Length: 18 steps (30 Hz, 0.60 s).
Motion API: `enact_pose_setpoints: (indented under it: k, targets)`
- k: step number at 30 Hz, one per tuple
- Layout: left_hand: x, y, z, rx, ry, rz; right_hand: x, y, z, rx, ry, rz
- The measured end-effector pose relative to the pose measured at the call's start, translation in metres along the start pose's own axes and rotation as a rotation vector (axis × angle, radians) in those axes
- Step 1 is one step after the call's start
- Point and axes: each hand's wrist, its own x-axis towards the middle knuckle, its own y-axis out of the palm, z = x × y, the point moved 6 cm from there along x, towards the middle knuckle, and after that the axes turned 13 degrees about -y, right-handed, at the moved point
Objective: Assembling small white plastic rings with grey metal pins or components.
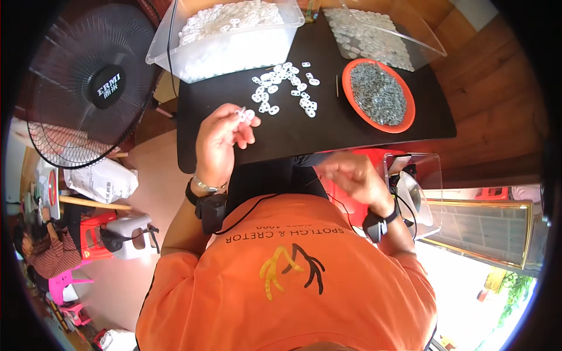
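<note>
My left hand [221, 140] is raised over the near left part of the dark table [234, 126]. Its thumb and fingertips pinch a small white two-holed plastic piece [246, 115], perhaps more than one. Below the table's front edge, off to the right, is my right hand [354, 178]; motion smears its fingers, so whether it holds anything is unclear. Loose white two-holed plastic pieces [273, 89] lie scattered mid-table beyond my left hand. On the right, an orange dish [410, 114] is heaped with small grey metal parts [377, 95], too fine to identify.
A translucent bin [234, 61] full of white pieces stands at the far left of the table; a second clear bin [421, 38] is at the far right. A black fan [88, 88] stands left. A clear box [430, 175] sits right, below table level. Another person [55, 251] sits far left.
</note>
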Motion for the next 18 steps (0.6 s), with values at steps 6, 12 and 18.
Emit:
enact_pose_setpoints:
  k: [6,12,18]
  targets:
    - [-0.002,0.029,0.001,-0.024,-0.034,0.124,0.081,-0.011,0.038,-0.02,-0.281,-0.39]
    - [-0.007,0.024,0.008,-0.104,-0.068,0.14,0.1,0.015,0.022,0.119,-0.367,-0.433]
    - [-0.011,0.015,0.011,-0.047,-0.073,0.064,0.104,0.025,0.004,0.32,-0.151,-0.472]
